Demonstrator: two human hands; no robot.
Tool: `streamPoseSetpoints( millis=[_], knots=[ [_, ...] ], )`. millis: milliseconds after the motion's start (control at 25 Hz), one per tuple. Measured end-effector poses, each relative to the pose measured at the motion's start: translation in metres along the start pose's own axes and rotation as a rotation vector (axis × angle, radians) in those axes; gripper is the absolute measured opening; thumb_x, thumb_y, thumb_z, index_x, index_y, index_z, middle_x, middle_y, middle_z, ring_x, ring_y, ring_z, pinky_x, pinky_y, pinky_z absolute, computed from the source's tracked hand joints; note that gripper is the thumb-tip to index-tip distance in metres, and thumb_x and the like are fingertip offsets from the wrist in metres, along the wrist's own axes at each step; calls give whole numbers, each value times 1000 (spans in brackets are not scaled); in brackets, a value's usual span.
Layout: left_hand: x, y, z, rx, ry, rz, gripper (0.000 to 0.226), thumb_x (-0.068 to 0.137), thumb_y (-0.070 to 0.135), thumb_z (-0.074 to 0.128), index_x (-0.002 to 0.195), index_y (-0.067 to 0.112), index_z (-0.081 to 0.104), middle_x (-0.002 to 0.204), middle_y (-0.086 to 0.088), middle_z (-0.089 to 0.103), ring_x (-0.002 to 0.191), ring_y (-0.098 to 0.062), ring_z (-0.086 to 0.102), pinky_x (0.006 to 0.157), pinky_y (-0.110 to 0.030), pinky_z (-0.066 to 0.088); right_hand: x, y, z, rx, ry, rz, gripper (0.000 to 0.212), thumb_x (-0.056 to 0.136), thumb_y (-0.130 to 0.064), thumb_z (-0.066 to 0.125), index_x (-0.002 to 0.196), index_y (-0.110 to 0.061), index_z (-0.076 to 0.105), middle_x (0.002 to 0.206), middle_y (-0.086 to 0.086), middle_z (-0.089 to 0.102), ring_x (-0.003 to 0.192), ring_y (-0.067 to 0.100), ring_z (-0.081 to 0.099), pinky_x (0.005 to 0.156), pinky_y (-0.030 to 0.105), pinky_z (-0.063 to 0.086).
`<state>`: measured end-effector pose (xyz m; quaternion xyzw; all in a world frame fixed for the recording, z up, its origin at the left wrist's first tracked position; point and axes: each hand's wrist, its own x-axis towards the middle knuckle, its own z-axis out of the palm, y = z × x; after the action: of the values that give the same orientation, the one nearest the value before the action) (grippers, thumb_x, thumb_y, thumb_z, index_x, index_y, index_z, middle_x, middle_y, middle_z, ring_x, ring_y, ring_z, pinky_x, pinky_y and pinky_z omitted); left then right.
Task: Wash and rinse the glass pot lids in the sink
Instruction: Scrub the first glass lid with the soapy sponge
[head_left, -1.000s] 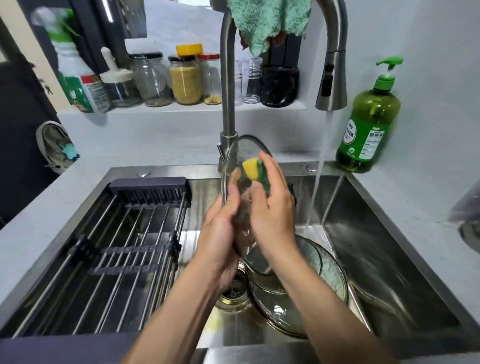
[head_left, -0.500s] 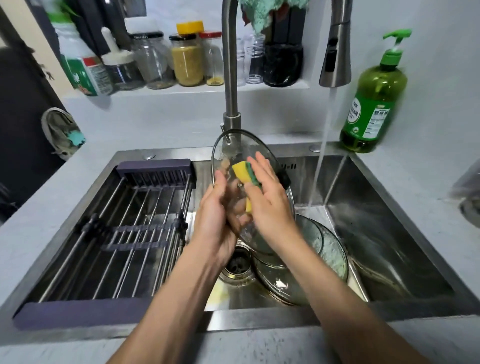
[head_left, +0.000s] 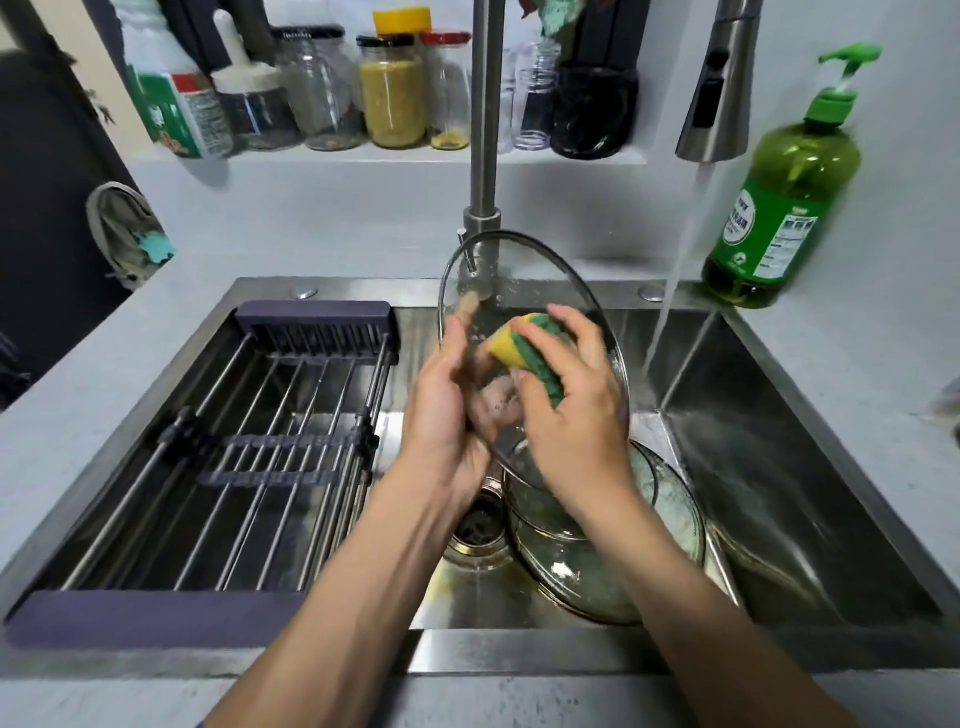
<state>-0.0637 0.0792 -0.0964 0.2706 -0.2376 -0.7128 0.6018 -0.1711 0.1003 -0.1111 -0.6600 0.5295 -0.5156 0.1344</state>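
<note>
Scrubbing stage, rinse not yet done. Glass lid (head_left: 524, 291) held tilted over sink (head_left: 810, 467) middle, left hand (head_left: 441, 410) clamped on its edge, right hand (head_left: 571, 410) closed around sponge (head_left: 524, 353). More lids (head_left: 613, 566) waiting near the drain (head_left: 478, 530); rack (head_left: 249, 457) without lids.

Pale grey countertop (head_left: 857, 374) on three sides of a recessed stainless basin. Light grey wall (head_left: 337, 208) behind it, with a recessed shelf (head_left: 395, 154) along the top. Shelf contents, left to right: a white and green labelled bottle (head_left: 179, 111), a white-capped jar (head_left: 254, 109), a clear empty jar (head_left: 324, 93), a yellow-lidded jar of grain (head_left: 393, 88), a red-lidded jar (head_left: 448, 91), a small clear glass (head_left: 532, 104), a dark container (head_left: 595, 109). Green pump bottle (head_left: 779, 208) on the countertop's far right corner. Dark opening at the left edge; a grey pouch (head_left: 127, 234) hangs beside it. Even, soft light.
</note>
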Motion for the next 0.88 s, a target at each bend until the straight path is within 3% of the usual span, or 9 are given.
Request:
streamPoseSetpoints(
  millis=[120,240,320,400,520,600,720,800,880],
  knots=[
    [3,0,-1,-73,0,1,33,104,41,37,119,26,63,114,-17,70,108,-32,65,96,-44,53,-8,-6,3,-155,-134,-243,44,93,-12,58,136,-7,59,150,17,45,144,32,36,118,48,30],
    [2,1,-7,-38,12,2,33,104,43,37,122,29,61,118,-14,72,98,-26,69,91,-41,52,-10,1,4,-187,-118,-155,49,99,-19,48,146,-7,48,158,13,36,150,29,23,120,49,24],
    [3,0,-11,-67,7,3,36,103,43,38,130,28,57,124,-16,69,107,-31,67,100,-50,48,-12,3,4,-234,-177,-254,51,100,-22,41,149,-8,44,160,11,33,152,26,18,122,47,21],
    [4,-1,-14,-58,-7,19,40,103,43,37,136,27,53,119,-13,72,101,-29,71,88,-46,56,-12,6,4,-207,-213,-311,48,98,-13,45,146,-9,47,159,11,35,150,28,22,121,49,23],
    [3,0,-16,-69,-15,8,41,103,44,37,137,27,52,114,-11,74,86,-24,75,70,-38,60,-7,11,-3,-152,-104,-288,56,85,9,59,139,-7,57,148,15,48,141,33,38,113,53,35],
    [2,-2,-15,-93,-9,-8,42,102,46,38,137,27,53,119,-12,72,88,-27,74,66,-38,62,-15,15,-5,-180,-139,-429,58,78,13,64,133,-5,62,141,12,57,138,33,44,113,51,37],
    [0,-3,-12,-71,7,-5,37,103,45,37,128,28,57,114,-13,73,87,-26,74,74,-42,60,-11,14,-9,-63,-42,-272,45,78,13,64,120,-2,67,135,10,62,132,28,52,111,50,40],
    [-3,-2,-10,-102,31,-14,35,104,43,37,125,26,58,111,-14,73,87,-27,74,76,-42,61,-12,13,-12,-63,-115,-341,37,75,15,64,108,1,71,131,12,64,130,30,54,112,48,40],
    [-2,-1,-10,-125,33,-35,34,104,43,38,125,27,59,112,-14,73,86,-29,74,70,-42,62,-11,16,-12,-39,-83,-318,31,73,15,66,99,0,74,126,12,67,124,28,59,108,45,44]
  ],
)
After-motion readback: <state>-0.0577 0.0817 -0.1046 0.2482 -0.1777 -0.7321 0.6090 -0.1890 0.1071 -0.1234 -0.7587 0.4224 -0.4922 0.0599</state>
